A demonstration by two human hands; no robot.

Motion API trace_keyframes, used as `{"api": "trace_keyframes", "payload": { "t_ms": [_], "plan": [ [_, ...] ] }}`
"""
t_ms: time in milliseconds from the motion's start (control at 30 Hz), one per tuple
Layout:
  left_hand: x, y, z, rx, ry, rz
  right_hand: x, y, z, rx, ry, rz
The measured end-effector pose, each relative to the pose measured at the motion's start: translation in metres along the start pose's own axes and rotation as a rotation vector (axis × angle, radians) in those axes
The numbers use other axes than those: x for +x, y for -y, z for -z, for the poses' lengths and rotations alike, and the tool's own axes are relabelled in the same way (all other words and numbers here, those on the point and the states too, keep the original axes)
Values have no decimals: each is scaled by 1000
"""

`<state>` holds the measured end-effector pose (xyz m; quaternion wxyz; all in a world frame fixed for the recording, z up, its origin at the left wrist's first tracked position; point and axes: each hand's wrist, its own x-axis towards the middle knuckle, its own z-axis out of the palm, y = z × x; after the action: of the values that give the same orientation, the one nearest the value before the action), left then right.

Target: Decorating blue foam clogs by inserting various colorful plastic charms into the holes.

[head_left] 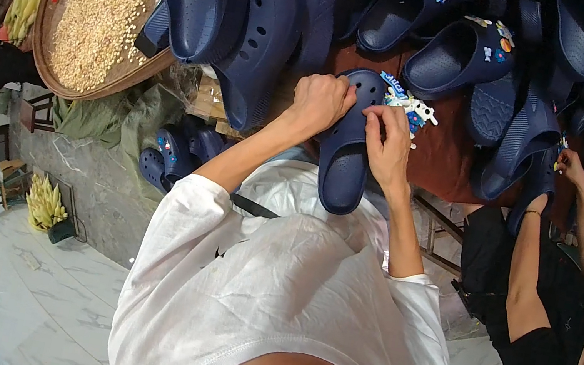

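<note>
A navy blue clog point(344, 164) with holes in its upper stands toe-away in front of me. My left hand point(319, 105) is closed on the left side of its toe, the fingertips partly hidden. My right hand point(390, 149) is at the right of the upper, thumb and fingers curled in a pinch against it; whatever is between them is too small to make out. Right beside that hand, a small pile of shoe charms point(415, 114), white, blue and yellow, lies on the brown-red tabletop point(441, 158).
Many navy clogs point(263, 37) are heaped along the far side, some with charms attached point(504, 44). At far left is a round tray point(42, 37) of corn kernels. Several clogs point(176, 154) sit lower left. A co-worker in black point(547, 329) handles a clog at right.
</note>
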<state>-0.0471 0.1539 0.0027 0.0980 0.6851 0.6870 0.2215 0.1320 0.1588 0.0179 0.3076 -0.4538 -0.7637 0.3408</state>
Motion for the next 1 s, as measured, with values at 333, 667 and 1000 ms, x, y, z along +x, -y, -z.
{"api": "trace_keyframes", "payload": {
  "t_ms": [333,667,1000],
  "plan": [
    [-4,5,2,-263,17,125,-4,-4,-6,46,-71,1],
    [-22,14,-10,-631,-56,326,-7,-1,-13,161,-113,-2],
    [-34,31,-37,-970,-123,409,-6,-5,-12,229,-105,-23]
  ]
}}
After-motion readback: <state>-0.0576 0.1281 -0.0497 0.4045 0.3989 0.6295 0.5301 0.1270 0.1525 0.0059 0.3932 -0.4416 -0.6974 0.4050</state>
